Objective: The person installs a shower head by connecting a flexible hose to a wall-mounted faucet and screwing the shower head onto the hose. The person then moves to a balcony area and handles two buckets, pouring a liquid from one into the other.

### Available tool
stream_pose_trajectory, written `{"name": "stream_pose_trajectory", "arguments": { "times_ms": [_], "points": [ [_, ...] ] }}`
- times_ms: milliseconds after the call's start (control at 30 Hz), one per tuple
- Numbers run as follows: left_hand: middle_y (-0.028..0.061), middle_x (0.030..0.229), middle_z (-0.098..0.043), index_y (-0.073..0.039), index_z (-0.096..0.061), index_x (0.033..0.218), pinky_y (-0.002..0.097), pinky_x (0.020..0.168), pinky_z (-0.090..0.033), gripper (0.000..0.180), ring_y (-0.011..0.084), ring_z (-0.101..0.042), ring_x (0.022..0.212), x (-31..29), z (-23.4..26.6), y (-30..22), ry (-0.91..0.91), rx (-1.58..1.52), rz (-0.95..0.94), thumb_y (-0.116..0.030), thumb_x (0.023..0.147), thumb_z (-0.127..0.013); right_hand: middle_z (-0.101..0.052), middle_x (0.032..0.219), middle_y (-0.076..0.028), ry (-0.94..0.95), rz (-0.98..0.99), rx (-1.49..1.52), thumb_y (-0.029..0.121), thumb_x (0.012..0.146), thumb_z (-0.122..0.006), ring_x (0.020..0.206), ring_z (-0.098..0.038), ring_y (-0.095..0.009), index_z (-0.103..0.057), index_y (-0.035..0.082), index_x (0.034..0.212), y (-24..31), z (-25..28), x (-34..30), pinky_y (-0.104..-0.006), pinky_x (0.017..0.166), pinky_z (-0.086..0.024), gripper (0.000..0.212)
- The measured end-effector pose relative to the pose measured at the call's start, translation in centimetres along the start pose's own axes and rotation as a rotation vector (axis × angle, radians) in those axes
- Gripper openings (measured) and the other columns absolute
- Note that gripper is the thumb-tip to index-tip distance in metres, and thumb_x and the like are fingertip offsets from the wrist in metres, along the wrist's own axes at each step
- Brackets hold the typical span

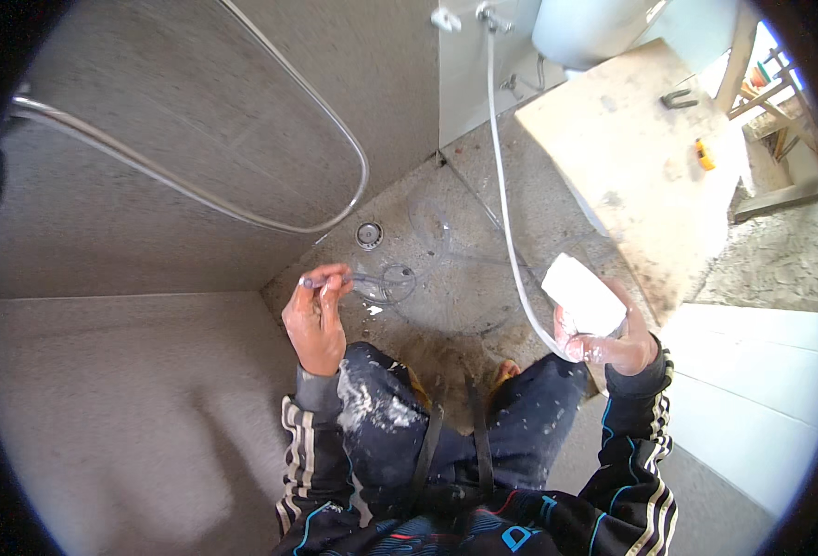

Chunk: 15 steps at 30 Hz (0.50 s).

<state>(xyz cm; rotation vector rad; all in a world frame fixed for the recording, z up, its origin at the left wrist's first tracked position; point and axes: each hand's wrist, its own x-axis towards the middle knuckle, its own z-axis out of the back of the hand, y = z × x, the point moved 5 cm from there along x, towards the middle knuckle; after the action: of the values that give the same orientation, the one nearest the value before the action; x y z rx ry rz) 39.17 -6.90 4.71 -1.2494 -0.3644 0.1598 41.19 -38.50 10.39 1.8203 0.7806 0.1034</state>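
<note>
My left hand (316, 332) pinches one end of a thin clear tube (396, 284) between thumb and fingers, above the wet floor. Loose loops of the tube trail across the floor in front of me. In my right hand (627, 349) is a smooth white block-shaped object (587, 296), held tilted at the right with the fingers around its lower end. A white hose (500, 157) runs down from the wall fitting to this hand; the grip hides how its end meets the white object. Whitish residue coats both hands.
A round floor drain (369, 235) lies ahead, near the grey wall panels. A metal shower hose (214, 197) loops out at the left. At the right, a stained board (603, 139) carries a dark U-shaped item (678, 99) and an orange tool (703, 154), beneath a white fixture (585, 32).
</note>
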Motion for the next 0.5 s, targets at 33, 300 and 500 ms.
{"name": "stream_pose_trajectory", "arguments": {
  "times_ms": [33,300,500],
  "points": [
    [0.0138,0.096,-0.059,0.006,-0.055,0.097,0.0333,0.075,-0.054,0.022,0.0220,-0.061,0.088,-0.1,1.3,-2.2,-0.022,-0.039,0.023,-0.014,0.092,-0.049,-0.057,0.081,-0.008,0.000,-0.014,-0.007,0.001,0.070,-0.066,0.073,-0.057,-0.015,-0.052,-0.003,0.098,2.0,-1.5,-0.9,-0.0295,0.064,-0.046,0.032],
    [0.0109,0.097,-0.060,0.005,-0.057,0.102,0.0279,0.079,-0.050,0.017,0.0161,-0.059,0.088,-0.9,8.9,-15.3,-0.021,-0.146,0.093,-0.006,0.089,-0.052,-0.058,0.081,-0.007,0.089,-0.165,-0.152,0.002,0.076,-0.062,0.073,-0.058,-0.014,-0.052,-0.004,0.100,13.9,-17.1,-5.7,-0.0280,0.066,-0.047,0.026],
    [0.0108,0.087,-0.062,-0.003,-0.063,0.096,0.0267,0.064,-0.046,0.014,0.0160,-0.059,0.070,-0.7,8.5,-19.8,0.048,0.001,-0.020,-0.007,0.083,-0.059,-0.055,0.065,-0.005,0.149,-0.228,-0.539,0.016,0.073,-0.065,0.053,-0.049,-0.008,-0.055,-0.001,0.082,16.5,-23.0,-3.1,-0.0226,0.047,-0.038,0.021]
  ]
}}
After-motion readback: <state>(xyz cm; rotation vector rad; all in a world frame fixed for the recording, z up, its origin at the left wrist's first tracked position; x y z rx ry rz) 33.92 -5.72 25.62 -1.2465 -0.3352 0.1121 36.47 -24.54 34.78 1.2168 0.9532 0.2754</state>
